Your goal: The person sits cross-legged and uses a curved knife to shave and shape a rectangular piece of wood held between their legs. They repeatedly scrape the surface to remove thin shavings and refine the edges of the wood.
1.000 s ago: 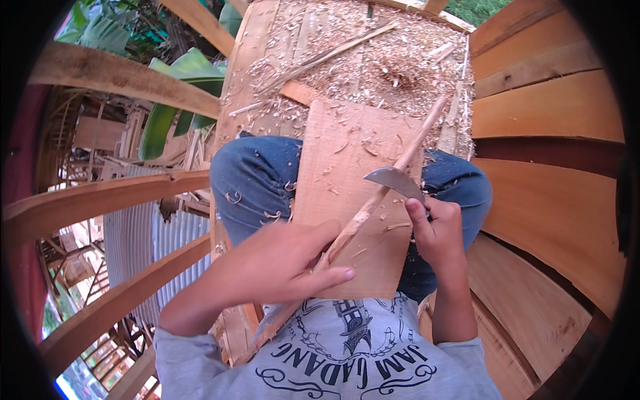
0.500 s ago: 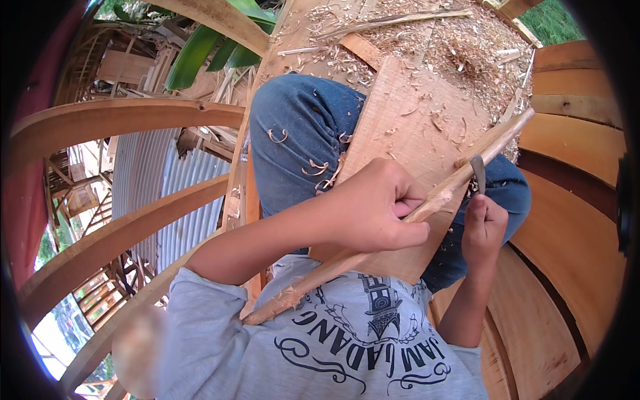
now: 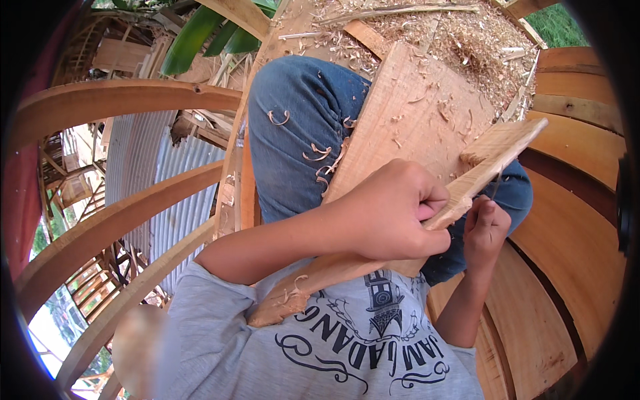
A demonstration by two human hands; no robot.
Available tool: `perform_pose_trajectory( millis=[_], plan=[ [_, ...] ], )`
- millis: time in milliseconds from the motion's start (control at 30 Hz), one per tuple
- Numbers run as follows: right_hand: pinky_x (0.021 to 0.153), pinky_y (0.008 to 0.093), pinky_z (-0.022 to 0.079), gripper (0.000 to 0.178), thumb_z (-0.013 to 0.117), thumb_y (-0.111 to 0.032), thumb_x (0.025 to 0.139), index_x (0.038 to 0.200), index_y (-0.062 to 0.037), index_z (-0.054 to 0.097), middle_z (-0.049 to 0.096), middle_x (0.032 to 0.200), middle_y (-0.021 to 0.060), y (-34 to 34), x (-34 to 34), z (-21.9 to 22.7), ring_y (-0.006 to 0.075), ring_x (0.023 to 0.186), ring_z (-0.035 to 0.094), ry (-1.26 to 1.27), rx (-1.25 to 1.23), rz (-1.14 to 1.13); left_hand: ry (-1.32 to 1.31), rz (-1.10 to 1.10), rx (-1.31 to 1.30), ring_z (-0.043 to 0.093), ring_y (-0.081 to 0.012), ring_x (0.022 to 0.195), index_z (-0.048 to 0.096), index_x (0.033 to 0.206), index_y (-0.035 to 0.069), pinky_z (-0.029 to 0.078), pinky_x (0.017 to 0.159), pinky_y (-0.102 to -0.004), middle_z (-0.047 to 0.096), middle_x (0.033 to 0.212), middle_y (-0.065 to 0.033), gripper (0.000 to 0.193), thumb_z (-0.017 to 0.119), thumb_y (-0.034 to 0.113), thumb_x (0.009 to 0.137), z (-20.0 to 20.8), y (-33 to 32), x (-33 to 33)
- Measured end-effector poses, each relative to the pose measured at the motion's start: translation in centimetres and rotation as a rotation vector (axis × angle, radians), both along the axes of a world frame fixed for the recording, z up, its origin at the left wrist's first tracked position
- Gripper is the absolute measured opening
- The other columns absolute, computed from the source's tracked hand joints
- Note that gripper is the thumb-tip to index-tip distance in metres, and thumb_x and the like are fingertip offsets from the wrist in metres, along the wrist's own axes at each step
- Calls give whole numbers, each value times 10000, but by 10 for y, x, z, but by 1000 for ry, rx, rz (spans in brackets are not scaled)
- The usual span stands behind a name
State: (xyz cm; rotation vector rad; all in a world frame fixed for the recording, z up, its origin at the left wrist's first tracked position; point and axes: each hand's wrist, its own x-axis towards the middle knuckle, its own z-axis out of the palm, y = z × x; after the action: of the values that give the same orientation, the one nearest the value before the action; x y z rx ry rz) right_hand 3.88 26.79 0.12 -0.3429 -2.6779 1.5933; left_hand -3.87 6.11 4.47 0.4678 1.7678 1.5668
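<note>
Inside curled left fingers (image 3: 435, 192), wooden piece (image 3: 485, 171), inside curled right fingers (image 3: 487, 215), mostly hidden knife (image 3: 497, 183)

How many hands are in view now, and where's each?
2: the left hand grips the long wooden piece around its middle; the right hand is just below that piece's upper-right end, by the right knee. No other hand shows.

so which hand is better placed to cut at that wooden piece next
Probably the right hand: it appears to hold a knife, mostly hidden behind the wooden piece, while the left hand is occupied gripping that piece.
</note>
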Motion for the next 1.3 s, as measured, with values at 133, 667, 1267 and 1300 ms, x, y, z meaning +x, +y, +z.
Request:
perform_pose_trajectory(
  millis=[133, 667, 1267, 1300],
  plan=[
    [383, 217, 209, 551, 380, -462, 975, 593, -68, 428, 370, 482, -41, -2, 5, 0, 38, 426, 318, -29, -63, -12, 15, 6, -8, 229, -81, 474, 262, 542, 35, 223, 436, -290, 211, 482, 1, 389, 625, 130, 647, 2, 0, 2],
    [453, 322, 345, 444, 598, -335, 888, 635, 24, 533, 417, 492, 124, 18, -8, 24, 182, 456, 410, -26, 136, -58, -112, 12, -8, 244, -62, 510, 226, 545, 104, 200, 459, -251, 244, 515, 34, 491, 704, 114, 654, 20, 2, 7],
    [459, 407, 408, 586, 577, -538, 831, 575, -14, 522, 493, 512, 188, 34, -35, 24, 384, 520, 542, 13, 431, -128, -211, 87, 3, 246, -27, 532, 241, 533, 107, 192, 452, -235, 268, 512, 68, 490, 703, 81, 695, 33, 0, 10],
    [461, 407, 411, 584, 576, -536, 833, 574, -15, 527, 500, 516, 189, 32, -35, 27, 384, 522, 545, -3, 385, -134, -213, 92, -1, 248, -26, 533, 241, 533, 108, 192, 453, -234, 271, 513, 69, 491, 704, 80, 696, 34, 0, 10]
  ],
)
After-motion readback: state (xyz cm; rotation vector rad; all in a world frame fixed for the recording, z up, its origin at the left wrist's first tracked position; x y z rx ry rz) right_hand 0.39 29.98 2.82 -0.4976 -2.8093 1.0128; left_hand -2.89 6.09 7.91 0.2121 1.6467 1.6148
